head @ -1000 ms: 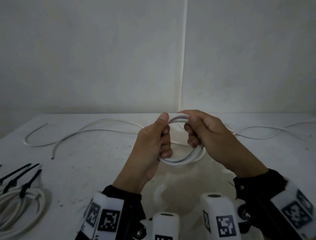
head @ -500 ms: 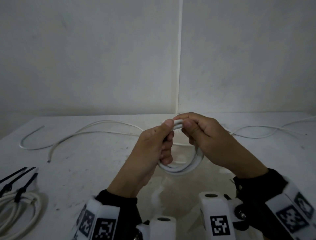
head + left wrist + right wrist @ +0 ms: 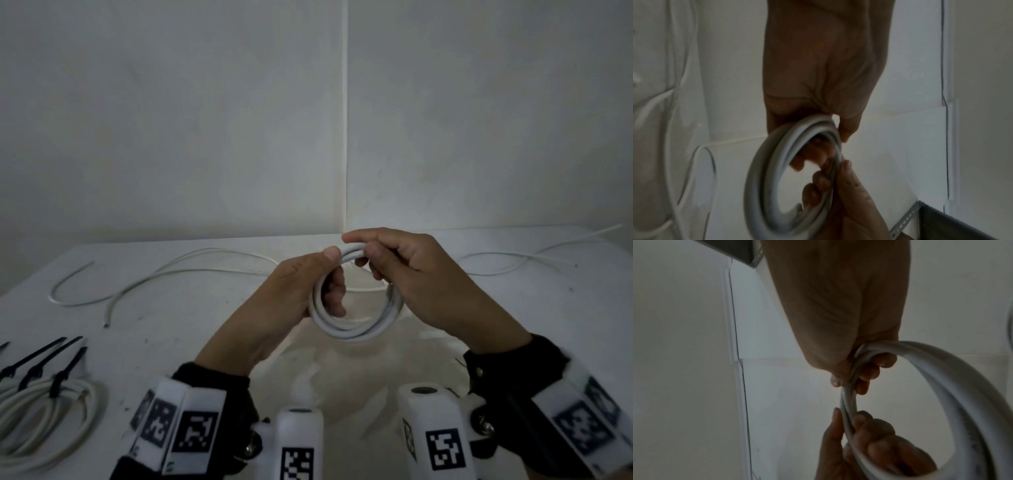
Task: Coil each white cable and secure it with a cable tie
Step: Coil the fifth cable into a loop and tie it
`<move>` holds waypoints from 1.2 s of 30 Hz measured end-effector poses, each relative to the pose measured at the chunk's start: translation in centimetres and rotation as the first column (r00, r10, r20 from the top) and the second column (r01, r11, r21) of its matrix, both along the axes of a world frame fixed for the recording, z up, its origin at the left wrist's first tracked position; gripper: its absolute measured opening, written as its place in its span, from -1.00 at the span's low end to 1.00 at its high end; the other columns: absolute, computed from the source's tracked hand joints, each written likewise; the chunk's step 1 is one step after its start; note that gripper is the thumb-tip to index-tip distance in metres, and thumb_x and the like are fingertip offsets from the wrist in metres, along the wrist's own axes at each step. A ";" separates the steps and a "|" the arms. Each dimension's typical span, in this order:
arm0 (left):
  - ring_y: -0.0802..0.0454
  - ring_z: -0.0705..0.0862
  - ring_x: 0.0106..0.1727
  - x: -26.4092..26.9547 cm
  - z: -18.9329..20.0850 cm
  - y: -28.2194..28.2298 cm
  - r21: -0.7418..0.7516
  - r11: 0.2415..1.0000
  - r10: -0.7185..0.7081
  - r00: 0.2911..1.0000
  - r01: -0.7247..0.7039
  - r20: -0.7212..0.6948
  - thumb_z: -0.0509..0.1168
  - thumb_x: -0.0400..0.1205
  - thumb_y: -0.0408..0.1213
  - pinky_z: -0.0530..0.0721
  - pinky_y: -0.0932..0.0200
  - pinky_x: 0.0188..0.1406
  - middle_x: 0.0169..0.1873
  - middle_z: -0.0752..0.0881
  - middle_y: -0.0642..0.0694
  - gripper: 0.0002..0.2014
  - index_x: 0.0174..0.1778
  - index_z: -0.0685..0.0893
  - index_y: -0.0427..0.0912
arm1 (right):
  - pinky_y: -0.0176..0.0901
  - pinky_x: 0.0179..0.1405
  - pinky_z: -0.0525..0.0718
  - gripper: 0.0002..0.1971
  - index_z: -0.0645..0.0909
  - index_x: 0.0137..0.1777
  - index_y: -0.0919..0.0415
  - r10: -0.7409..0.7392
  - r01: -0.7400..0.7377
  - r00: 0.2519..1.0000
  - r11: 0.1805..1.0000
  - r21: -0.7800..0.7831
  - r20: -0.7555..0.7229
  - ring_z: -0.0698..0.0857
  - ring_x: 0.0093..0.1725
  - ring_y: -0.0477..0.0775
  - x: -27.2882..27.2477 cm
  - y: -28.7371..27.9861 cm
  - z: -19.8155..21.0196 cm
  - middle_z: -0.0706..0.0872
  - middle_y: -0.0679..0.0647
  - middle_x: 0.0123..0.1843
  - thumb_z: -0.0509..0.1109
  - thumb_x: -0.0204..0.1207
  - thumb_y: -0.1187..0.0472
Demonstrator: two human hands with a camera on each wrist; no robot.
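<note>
my left hand (image 3: 274,301) and my right hand (image 3: 421,274) hold a coiled white cable (image 3: 346,330) upright above the white table (image 3: 191,329), at its middle. the coil forms a ring of several turns lying side by side. my left thumb presses on the top of the ring from the near side, and my left fingers (image 3: 334,294) curl through its opening, so the left side of the coil is clasped in that hand. my right thumb and fingers pinch the top right of the ring; the right side of the coil passes behind that hand.

left wrist view: the coil (image 3: 764,175) hangs from my left hand (image 3: 824,65), with my right hand's fingers (image 3: 846,178) closed on its far edge. right wrist view: the turns of the coil (image 3: 953,386) leave my right hand (image 3: 840,305) and run down to my left hand (image 3: 869,443), whose thumb and fingers grip the strands between them.

on the table behind my hands, a loose white cable (image 3: 164,274) lies in long curves toward the left, its cut end pointing at the near edge. another stretch of white cable (image 3: 507,263) trails away to the far right. whether either one joins the coil i cannot tell.

at the near left corner lies a finished coil of white cable (image 3: 44,421), bound by black cable ties (image 3: 37,363) whose tails point up and to the right.
</note>
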State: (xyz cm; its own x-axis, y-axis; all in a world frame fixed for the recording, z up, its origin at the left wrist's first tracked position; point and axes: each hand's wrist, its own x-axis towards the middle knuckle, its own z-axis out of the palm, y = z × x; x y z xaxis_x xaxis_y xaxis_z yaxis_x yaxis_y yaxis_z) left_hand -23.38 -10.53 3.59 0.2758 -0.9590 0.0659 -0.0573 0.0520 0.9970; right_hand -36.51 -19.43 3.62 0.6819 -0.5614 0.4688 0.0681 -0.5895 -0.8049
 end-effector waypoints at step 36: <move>0.19 0.22 -0.71 -13.6 -1.7 -3.0 0.150 0.989 -0.003 1.000 0.005 -0.012 0.17 0.67 -0.14 0.30 0.33 -0.68 -0.69 0.25 0.11 -0.66 -0.43 0.36 -0.14 | -0.18 0.22 0.49 -0.40 0.25 0.46 0.37 -0.386 0.677 0.015 0.683 -0.275 -0.922 0.48 0.36 0.17 -30.4 -3.6 -7.7 0.42 0.26 0.44 0.36 0.52 0.12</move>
